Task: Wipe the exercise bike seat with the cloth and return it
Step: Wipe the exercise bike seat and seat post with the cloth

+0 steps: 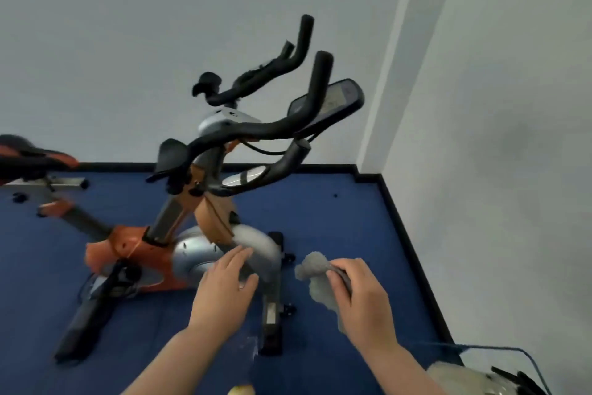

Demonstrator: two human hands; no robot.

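Note:
An orange and grey exercise bike [160, 253] stands on the blue floor in front of me. Its black and orange seat [28, 154] sits at the far left edge, partly cut off. My right hand [362, 292] grips a crumpled grey cloth [315, 279] low in the view, to the right of the bike's front base. My left hand [224, 289] hovers with fingers spread over the grey flywheel housing [195, 257], holding nothing. Both hands are far to the right of the seat.
Black handlebars [288, 125] and a console screen [336, 100] rise in the middle. White walls meet in a corner at the right. A blue cable [499, 348] and a pale bag with dark items [464, 378] lie at the bottom right.

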